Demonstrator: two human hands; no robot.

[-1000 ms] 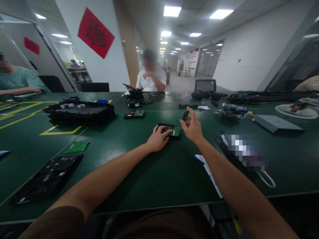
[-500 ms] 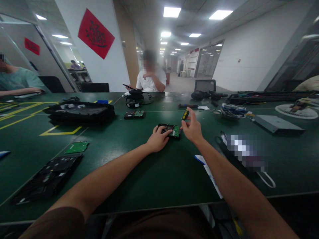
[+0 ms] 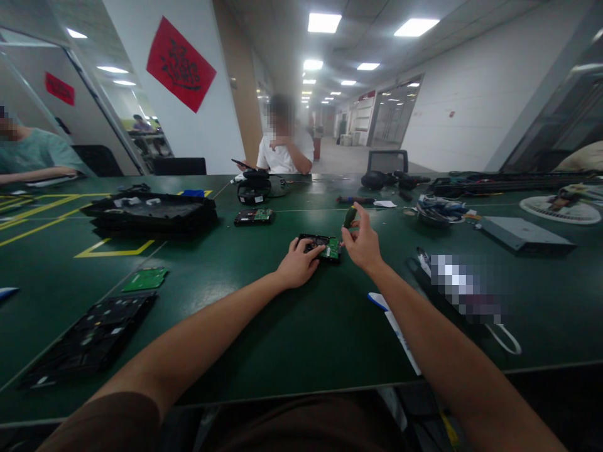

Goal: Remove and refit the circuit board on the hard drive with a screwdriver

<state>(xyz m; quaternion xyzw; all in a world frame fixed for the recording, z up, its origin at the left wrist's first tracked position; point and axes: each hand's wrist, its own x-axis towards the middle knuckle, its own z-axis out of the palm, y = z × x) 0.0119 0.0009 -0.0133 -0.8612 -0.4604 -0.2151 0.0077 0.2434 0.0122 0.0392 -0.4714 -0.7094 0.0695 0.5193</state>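
Hard drive: I have the hard drive, circuit-board side up, flat on the green table, ahead of the wearer and between the two hands.
Long axis: it appears to run side to side, across the wearer's line of reach.
Left hand: I read the left hand as laid over the drive's left part, fingers spread across the top. Whether the thumb grips an edge, I cannot tell.
Right hand: the right hand grasps a screwdriver by its handle, raised just beside the drive's right end.
Governing relation: I judge it to be screwdriver against right end. The drive lies to the left of the right hand; the left hand is nearer, being in contact.
Screwdriver bit: lost among the right fingers and too small to resolve. I cannot confirm contact with a screw.
Drive, left part: covered by fingers.
White-and-blue item: the item is partly hidden by the right forearm.
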